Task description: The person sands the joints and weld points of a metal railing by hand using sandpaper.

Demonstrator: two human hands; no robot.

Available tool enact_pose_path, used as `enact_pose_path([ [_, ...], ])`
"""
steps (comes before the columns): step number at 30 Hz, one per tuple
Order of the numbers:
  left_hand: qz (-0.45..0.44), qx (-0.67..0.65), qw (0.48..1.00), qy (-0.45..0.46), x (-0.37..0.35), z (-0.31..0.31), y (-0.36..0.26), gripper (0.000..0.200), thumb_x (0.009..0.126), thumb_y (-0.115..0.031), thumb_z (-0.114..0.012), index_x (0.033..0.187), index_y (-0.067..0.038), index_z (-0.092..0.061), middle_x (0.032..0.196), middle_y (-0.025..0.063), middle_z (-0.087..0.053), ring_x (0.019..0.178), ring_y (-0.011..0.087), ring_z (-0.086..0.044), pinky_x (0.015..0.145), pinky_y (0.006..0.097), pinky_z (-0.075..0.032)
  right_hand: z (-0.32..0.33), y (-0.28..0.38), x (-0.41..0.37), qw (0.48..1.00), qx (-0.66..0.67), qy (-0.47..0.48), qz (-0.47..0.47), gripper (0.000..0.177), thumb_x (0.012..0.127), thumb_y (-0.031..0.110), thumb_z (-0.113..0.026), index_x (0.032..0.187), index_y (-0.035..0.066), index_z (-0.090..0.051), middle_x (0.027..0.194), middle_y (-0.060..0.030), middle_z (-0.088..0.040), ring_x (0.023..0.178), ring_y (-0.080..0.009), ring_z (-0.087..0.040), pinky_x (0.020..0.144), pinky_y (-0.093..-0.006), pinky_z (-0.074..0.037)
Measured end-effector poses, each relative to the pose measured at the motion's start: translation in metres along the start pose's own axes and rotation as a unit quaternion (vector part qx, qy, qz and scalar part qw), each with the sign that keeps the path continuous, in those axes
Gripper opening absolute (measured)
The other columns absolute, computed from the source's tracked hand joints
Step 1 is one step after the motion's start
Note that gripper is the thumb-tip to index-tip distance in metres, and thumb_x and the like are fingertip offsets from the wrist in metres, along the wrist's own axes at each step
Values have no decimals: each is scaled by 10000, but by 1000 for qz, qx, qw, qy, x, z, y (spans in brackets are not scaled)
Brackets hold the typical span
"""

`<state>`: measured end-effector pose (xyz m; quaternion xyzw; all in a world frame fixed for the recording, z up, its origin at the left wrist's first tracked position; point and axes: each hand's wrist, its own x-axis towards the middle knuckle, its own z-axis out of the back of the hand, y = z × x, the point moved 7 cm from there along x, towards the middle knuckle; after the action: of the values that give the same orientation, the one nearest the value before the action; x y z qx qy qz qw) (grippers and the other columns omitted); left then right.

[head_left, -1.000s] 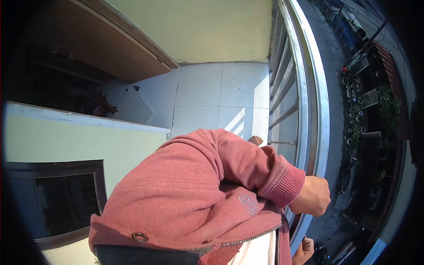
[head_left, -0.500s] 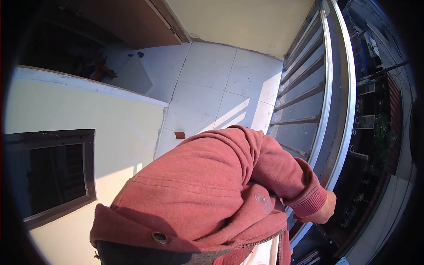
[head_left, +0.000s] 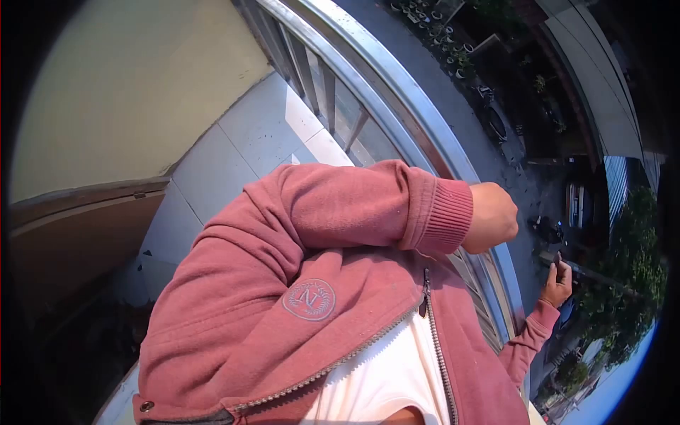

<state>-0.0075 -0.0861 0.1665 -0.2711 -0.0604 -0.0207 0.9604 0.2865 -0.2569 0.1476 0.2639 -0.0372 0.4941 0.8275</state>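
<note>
1. A pale yellow wall (head_left: 127, 92) is filling the upper left. Below it a brown door (head_left: 78, 234) is lying in shade at the edge of the view.
2. Light floor tiles (head_left: 234, 142) are running from the wall towards the rail, and sun is falling on the ones nearest the bars.
3. The person is wearing a red hooded jacket (head_left: 269, 283) with a round badge (head_left: 309, 298) on the chest. Its zip (head_left: 425, 304) is hanging open over a white shirt (head_left: 382, 382).
4. The left sleeve (head_left: 340, 205) is crossing the chest, bent at the elbow, with its ribbed cuff ending just short of the metal railing (head_left: 382, 92).
5. The railing is sweeping from the top centre down to the lower right, between the tiled floor and the drop to the street (head_left: 453, 92) below. Its upright bars are showing behind the sleeve.
6. The left hand (head_left: 494, 216) is curling into a closed fist right over the top rail. Whether it is pressing on the metal or gripping it cannot be told.
7. Potted plants (head_left: 439, 28) are standing in a row on the ground far below.
8. The right hand (head_left: 557, 285) is reaching out past the railing, on its street side, with the fingers pointing upward. It is too small to tell whether it is holding anything.
9. Trees (head_left: 630, 269) are showing green at the far right.
</note>
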Motion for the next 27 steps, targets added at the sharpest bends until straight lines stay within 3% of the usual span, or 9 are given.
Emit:
enact_pose_path([
  [3,-3,9,1000,0,-7,1,23,339,643,-99,-670,968,-15,-624,858,108,-627,852,282,-604,702,380,-501,66,30,-38,973,-6,-227,-38,91,814,19,-641,898,-7,-619,789,-27,-625,625,-67,-535,596,-195,-443],
  [7,-52,-67,996,-31,-33,36,47,481,569,-121,-760,1013,-12,-610,902,124,-637,791,282,-598,672,354,-484,93,112,-122,934,106,-327,-97,96,808,-68,-595,883,-11,-579,848,-121,-639,523,-76,-469,443,-192,-369],
  [12,-107,-127,986,-25,-8,21,27,469,583,-63,-731,1032,-2,-609,905,168,-632,788,295,-611,679,345,-487,25,152,-202,913,168,-270,-255,81,773,-55,-622,823,-10,-577,769,-104,-625,547,-99,-502,513,-220,-405],
  [17,-103,-163,980,45,11,4,15,435,584,4,-685,1011,30,-605,884,182,-633,766,274,-640,690,325,-503,-28,214,-204,978,70,-93,-176,119,688,-85,-629,777,-20,-586,726,-117,-608,638,-239,-614,574,-294,-475],
  [19,-106,-188,976,28,0,13,22,355,597,13,-678,946,34,-618,853,162,-640,708,262,-639,673,314,-509,-36,216,-218,974,87,-75,-198,126,681,-89,-627,777,-18,-588,726,-122,-607,652,-251,-619,575,-296,-476],
  [21,-41,-337,933,-122,-22,40,46,271,610,-2,-665,874,38,-620,803,146,-641,659,225,-627,634,287,-501,-38,211,-234,967,90,-89,-219,120,684,-84,-630,775,-16,-588,728,-125,-609,657,-251,-622,576,-298,-478],
  [23,-173,-327,920,-129,-57,56,32,190,616,-28,-661,792,27,-620,737,130,-635,643,187,-613,622,259,-487,-35,205,-245,962,93,-106,-234,115,688,-78,-633,772,-15,-588,730,-128,-610,662,-252,-625,578,-301,-479],
  [25,-165,-318,934,1,-75,28,17,125,637,-64,-671,730,16,-646,663,128,-641,611,200,-630,599,265,-489,-29,194,-255,954,91,-113,-262,101,698,-61,-638,772,-12,-589,732,-125,-611,664,-249,-626,585,-295,-476],
  [27,-10,-235,970,69,-90,-34,33,306,652,-77,-704,940,11,-653,930,166,-661,828,273,-646,733,316,-499,-25,185,-262,956,93,-106,-259,88,709,-49,-638,769,-12,-586,731,-121,-612,663,-244,-624,589,-295,-473],
])
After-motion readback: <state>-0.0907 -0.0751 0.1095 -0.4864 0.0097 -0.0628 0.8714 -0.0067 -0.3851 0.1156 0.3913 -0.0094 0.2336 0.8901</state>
